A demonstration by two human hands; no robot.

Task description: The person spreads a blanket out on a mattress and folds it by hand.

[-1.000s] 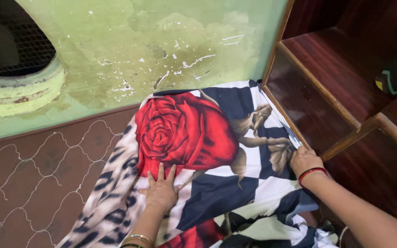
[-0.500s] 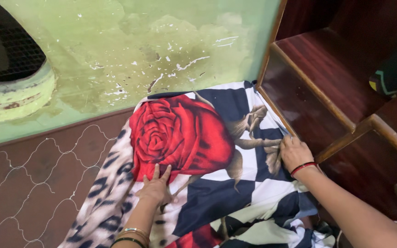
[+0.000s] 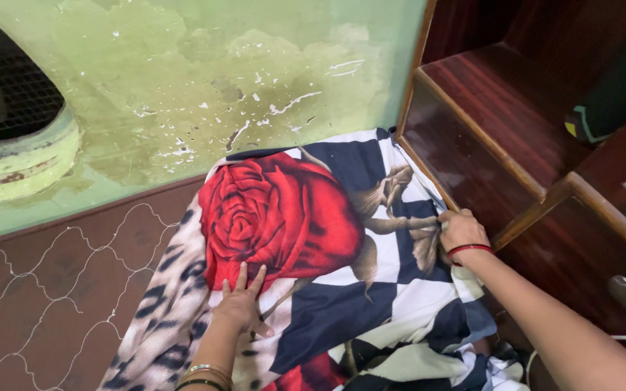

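Observation:
A bedsheet (image 3: 342, 210) printed with a big red rose, dark blue and white checks and a leopard-spot border lies over a brown quilted mattress (image 3: 59, 289). My left hand (image 3: 241, 304) rests flat on the sheet just below the rose, fingers spread. My right hand (image 3: 461, 232), with a red bangle at the wrist, pinches the sheet's right edge where it meets the wooden headboard (image 3: 472, 159). The sheet's lower part is bunched between my arms.
A peeling green wall (image 3: 240, 80) rises behind the mattress, with a round meshed opening (image 3: 9, 108) at the left. The dark red wooden headboard has stepped shelves; a dark object with green trim (image 3: 610, 94) lies on the upper one.
My right hand has slid up along the headboard edge and closed on the sheet's edge. My left hand stays pressed below the rose. The view has shifted slightly right.

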